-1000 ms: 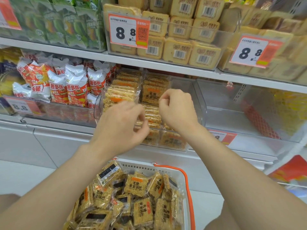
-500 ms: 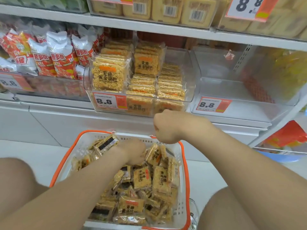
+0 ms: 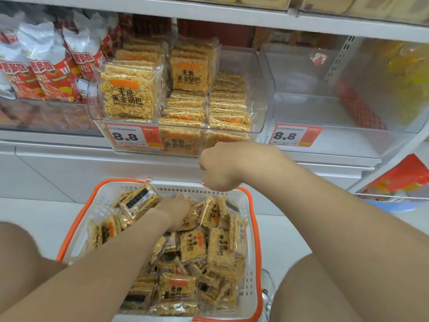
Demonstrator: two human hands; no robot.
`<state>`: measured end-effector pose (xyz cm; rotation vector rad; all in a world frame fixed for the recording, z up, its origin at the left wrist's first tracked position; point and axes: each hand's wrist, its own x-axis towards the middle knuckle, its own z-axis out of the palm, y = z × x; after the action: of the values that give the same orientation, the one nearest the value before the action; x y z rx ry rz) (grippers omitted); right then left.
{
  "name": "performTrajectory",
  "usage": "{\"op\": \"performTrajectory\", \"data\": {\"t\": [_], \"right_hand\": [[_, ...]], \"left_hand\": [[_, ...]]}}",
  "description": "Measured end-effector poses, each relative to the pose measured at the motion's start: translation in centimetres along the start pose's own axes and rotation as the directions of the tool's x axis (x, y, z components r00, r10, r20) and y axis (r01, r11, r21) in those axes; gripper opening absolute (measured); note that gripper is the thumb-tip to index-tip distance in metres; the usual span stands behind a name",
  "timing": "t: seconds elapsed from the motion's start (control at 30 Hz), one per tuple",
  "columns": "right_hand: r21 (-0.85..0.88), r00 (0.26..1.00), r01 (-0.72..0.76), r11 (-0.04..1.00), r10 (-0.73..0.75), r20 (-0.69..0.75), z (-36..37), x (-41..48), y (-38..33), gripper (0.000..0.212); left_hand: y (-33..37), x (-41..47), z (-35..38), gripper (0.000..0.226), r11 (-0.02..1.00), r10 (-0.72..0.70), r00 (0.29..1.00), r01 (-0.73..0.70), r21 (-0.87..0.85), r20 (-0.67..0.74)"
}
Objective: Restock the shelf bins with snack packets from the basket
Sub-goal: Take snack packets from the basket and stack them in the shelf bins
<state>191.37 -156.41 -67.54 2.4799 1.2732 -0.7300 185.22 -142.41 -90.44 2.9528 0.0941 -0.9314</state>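
A white basket with an orange rim [image 3: 76, 228] sits on the floor between my knees, full of yellow rice-crisp snack packets [image 3: 192, 246]. My left hand [image 3: 176, 211] is down in the basket's far half, with its fingers buried among the packets, so its grip is hidden. My right hand [image 3: 222, 168] hovers as a fist just above the basket's far rim, and I see nothing in it. Above, a clear shelf bin [image 3: 260, 89] holds the same packets [image 3: 127, 96], some upright at the left and back, others stacked flat.
Right of the stocked bin is a clear bin [image 3: 325, 108] with nothing in it. Red-and-white snack bags [image 3: 53, 70] fill the bin on the left. Price tags reading 8.8 [image 3: 133, 135] hang on the bin fronts. My knees [image 3: 21, 263] flank the basket.
Both hands have come down from the shelf bin. The left one dropped into the basket among the packets; the right one lowered to just above the basket's far rim.
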Motion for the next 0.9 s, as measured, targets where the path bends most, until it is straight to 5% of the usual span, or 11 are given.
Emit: {"op": "performTrajectory", "data": {"t": [0.13,0.3,0.43,0.63,0.9], "right_hand": [[0.012,1.0,0.013,1.0,-0.013,0.013,-0.2,0.1,0.5,0.026],[0.025,0.999,0.033,0.999,-0.033,-0.031,-1.0,-0.7,1.2,0.022],[0.027,0.995,0.026,0.999,-0.023,-0.1,-1.5,-1.1,1.9,0.018],[0.183,0.962,0.163,0.969,-0.115,-0.25,-2.4,-2.1,2.6,0.016],[0.649,0.921,0.316,0.692,-0.058,-0.386,-4.0,-3.2,4.3,0.023]], "left_hand": [[-1.2,-0.3,-1.7,0.023,0.985,-0.025,1.0,0.024,-0.17,-0.005],[-1.8,-3.6,-7.0,0.021,0.891,0.065,0.991,-0.111,-0.44,-0.119],[-1.6,-7.3,-10.3,0.021,0.718,0.125,0.944,-0.298,-0.629,-0.305],[-1.2,-13.4,-14.9,0.044,0.423,-0.015,0.87,-0.441,-0.792,-0.493],[-2.9,-17.5,-17.4,0.024,0.267,-0.183,0.753,-0.581,-0.769,-0.632]]}}
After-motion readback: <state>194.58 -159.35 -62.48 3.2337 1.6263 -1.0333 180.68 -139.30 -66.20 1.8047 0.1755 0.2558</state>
